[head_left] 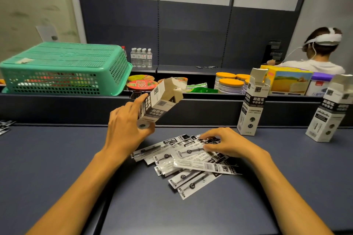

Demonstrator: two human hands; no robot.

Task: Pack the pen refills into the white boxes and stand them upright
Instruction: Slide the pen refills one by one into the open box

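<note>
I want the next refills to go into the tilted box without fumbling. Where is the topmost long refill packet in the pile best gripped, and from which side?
Probably by its right end, from above and the right. The topmost refill packet lies flat across the pile, its right end jutting past the others, nearest the right hand. The left hand holds the white box with its open flaps toward the upper right.
</note>
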